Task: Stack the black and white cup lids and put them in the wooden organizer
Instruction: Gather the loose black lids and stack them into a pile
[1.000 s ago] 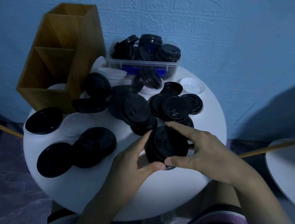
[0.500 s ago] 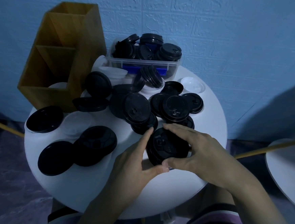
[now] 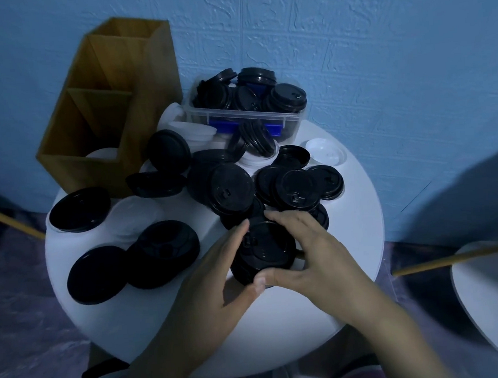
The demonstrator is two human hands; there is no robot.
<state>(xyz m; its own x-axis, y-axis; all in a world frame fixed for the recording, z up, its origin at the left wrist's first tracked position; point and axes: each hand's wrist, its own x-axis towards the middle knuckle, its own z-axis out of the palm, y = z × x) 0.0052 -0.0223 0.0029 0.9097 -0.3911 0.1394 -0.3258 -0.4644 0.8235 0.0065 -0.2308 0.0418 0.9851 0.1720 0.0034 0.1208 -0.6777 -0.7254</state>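
At lower centre, the left hand (image 3: 215, 272) and right hand (image 3: 318, 255) both grip a black stack (image 3: 266, 251) of lids by its rim, thumbs near, fingers curled round the far side, over the white table (image 3: 283, 335). Beyond, loose black lids (image 3: 233, 188) lie scattered mid-frame, with a white lid (image 3: 327, 153) to the right. A clear box (image 3: 236, 115) of black lids stands farther back. The organizer (image 3: 70, 161) is at the upper left.

One wide-angle view, worn on the person's head, looks forward and steeply down over the round white table (image 3: 118, 318) from close above; the left hand (image 3: 213, 278) and right hand (image 3: 321, 254), holding a black lid stack (image 3: 264, 250), sit near its centre; the blue wall (image 3: 379, 44) fills the top.
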